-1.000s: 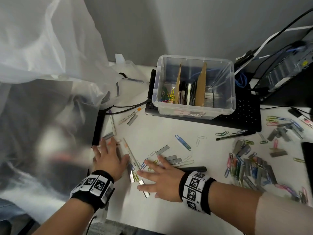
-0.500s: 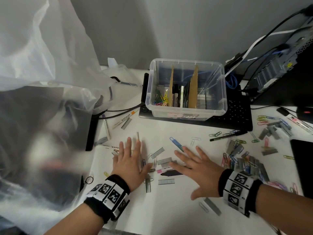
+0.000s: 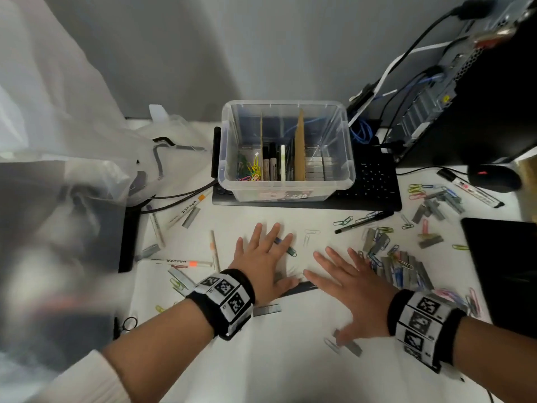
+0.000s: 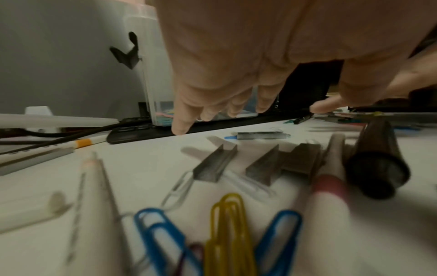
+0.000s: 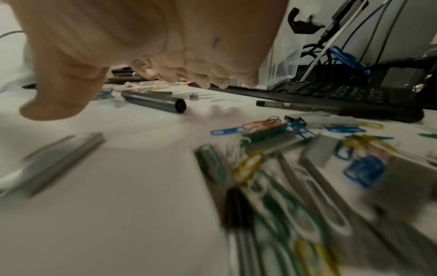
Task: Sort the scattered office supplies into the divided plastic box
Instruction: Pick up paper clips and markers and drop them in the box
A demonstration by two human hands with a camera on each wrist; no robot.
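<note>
On desk, head view:
Box: clear plastic box with two cardboard dividers [image 3: 286, 149] sits on black keyboard [image 3: 369, 184], at back of white desk [image 3: 276, 359]. Left compartment: coloured paper clips; middle: markers; right: staple strips.
L hand: left hand [image 3: 261, 257] flat, palm down, fingers spread and straight, gripping nothing. A blue paper clip [image 3: 286, 248] shows just by the fingers.
R hand: right hand [image 3: 353, 289] flat, palm down, fingers spread, gripping nothing; just beside mixed pile of grey staple strips and coloured clips [image 3: 401, 266] on its right.
Between hands: dark marker barrel [image 3: 299, 287], partly hidden.
Left of L hand: white marker with orange band [image 3: 186, 262].
Near box: thin black pen [image 3: 363, 222].

Left wrist view:
L hand: palm [image 4: 236, 46] above desk, fingers [image 4: 182, 119] pointing down, loose.
Under it: grey staple strips [image 4: 215, 164], blue and yellow paper clips [image 4: 227, 233] (blurred), dark marker [image 4: 376, 168].

Right wrist view:
R hand: palm [image 5: 141, 33] above desk, fingers relaxed, nothing grasped.
Under it: dark marker [image 5: 153, 101]; staple strip [image 5: 59, 160]; clip/staple pile [image 5: 307, 168], blurred.
</note>
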